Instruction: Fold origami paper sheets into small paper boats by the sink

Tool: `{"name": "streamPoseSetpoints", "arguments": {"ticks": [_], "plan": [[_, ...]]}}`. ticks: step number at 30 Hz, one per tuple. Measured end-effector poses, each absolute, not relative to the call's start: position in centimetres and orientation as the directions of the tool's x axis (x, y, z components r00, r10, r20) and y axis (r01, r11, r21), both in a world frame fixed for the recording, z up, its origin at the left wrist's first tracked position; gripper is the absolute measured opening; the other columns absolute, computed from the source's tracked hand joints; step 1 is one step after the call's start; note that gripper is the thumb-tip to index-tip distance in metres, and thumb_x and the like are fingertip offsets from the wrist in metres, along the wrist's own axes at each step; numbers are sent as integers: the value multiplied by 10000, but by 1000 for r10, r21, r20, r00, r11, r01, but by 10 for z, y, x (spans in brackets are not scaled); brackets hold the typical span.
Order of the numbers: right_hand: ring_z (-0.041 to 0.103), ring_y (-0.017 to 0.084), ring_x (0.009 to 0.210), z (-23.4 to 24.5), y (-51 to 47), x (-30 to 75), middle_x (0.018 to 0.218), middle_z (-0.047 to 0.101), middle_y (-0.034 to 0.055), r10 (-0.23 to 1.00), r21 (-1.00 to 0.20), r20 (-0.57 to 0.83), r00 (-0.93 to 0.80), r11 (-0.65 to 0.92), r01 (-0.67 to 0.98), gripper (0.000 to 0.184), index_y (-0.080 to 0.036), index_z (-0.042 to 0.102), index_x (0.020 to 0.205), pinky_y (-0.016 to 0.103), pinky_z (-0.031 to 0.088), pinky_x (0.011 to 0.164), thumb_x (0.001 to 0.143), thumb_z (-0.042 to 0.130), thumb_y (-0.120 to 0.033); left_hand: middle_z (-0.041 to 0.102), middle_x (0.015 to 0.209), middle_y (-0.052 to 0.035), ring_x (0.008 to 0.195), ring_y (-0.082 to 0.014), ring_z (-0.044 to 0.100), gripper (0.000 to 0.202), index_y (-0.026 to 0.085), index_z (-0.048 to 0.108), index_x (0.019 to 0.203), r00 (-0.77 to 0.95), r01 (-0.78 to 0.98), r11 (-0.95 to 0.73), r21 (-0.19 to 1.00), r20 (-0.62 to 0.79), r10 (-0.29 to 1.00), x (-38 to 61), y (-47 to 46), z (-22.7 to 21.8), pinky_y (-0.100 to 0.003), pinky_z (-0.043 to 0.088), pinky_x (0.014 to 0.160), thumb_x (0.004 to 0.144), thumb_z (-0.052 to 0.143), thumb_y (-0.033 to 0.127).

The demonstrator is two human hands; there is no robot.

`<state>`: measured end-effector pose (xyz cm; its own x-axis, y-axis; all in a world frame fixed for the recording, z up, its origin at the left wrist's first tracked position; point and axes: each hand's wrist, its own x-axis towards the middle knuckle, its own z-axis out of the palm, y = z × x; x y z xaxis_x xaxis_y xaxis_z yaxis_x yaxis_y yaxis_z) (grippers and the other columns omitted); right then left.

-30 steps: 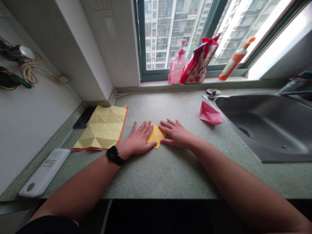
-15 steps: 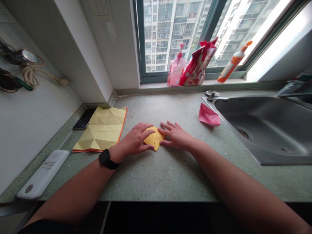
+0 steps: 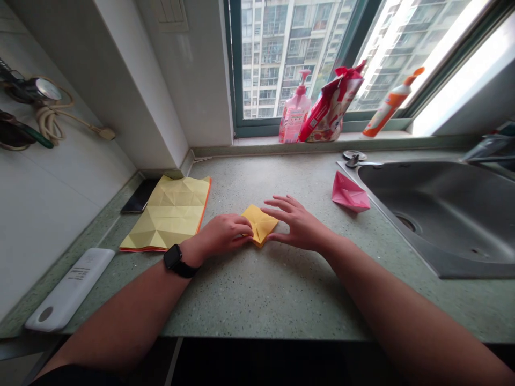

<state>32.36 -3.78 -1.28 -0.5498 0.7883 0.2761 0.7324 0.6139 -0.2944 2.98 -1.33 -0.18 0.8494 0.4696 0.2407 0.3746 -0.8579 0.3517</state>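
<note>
The left hand (image 3: 225, 234), fingers together, pins the folded yellow paper (image 3: 260, 225) while the right hand (image 3: 300, 224) sits open beside it; a light hold could let it slide.

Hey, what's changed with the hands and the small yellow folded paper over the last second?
The left hand has moved right from lying flat beside the small yellow folded paper, and now curls with its fingers at that paper's left edge. The right hand has lifted its fingers and arches over the paper's right side. The creased yellow sheet and the pink folded paper lie as before.
</note>
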Motion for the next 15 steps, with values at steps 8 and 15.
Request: {"name": "streamPoseSetpoints", "arguments": {"ticks": [8, 15], "plan": [[766, 244, 1059, -15, -38, 311, 1178, 835, 59, 735, -340, 296, -609, 677, 652, 234, -313, 854, 1176, 431, 595, 956, 1000, 717, -242, 800, 1102, -57, 1012, -196, 757, 177, 222, 764, 1059, 816, 385, -824, 415, 263, 514, 32, -14, 1, -321, 578, 933, 1082, 593, 258], [779, 226, 1006, -19, -37, 310, 1144, 839, 57, 764, -370, 290, -576, 645, 668, 256, -303, 866, 1166, 380, 600, 894, 1016, 677, -217, 778, 1113, -63, 1035, -227, 729, 77, 216, 733, 1043, 782, 453, -821, 346, 287, 553, 32, -12, -1, -332, 561, 905, 995, 734, 276]]}}
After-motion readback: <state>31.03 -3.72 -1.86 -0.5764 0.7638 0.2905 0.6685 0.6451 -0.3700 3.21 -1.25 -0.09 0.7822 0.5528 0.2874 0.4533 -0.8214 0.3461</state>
